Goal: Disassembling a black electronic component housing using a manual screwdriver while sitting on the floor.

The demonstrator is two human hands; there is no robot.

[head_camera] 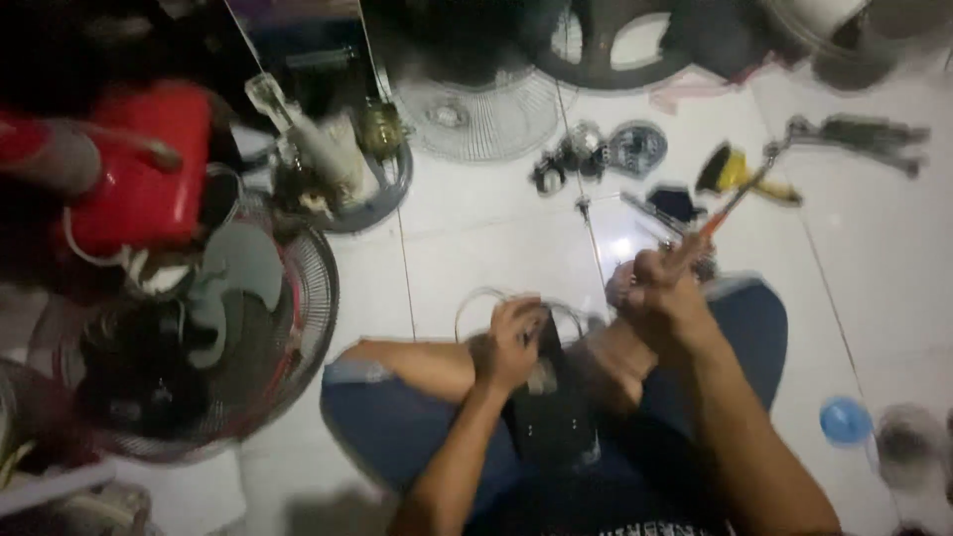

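Black housing (549, 412): dark, boxy part, resting in the lap between the knees; upper end gripped by the left hand (509, 342).
Screwdriver (737, 199): orange handle, thin metal shaft, tilted up and away to the right; held in the right hand (663, 293).
Wire loop (476, 298): pale, thin, arching just above the housing.

- The floor (874, 288) is glossy white tile, smooth, throwing back a bright glare.
- The fan housing (549, 412) under the left hand (508, 342) looks like matt black plastic.
- The screwdriver (737, 197) in the right hand (663, 298) has a shiny metal shaft.
- The fan guard (476, 114) is thin wire, pale.
- The red casing (144, 169) looks like smooth plastic.
- The shorts (377, 427) are blue cloth.
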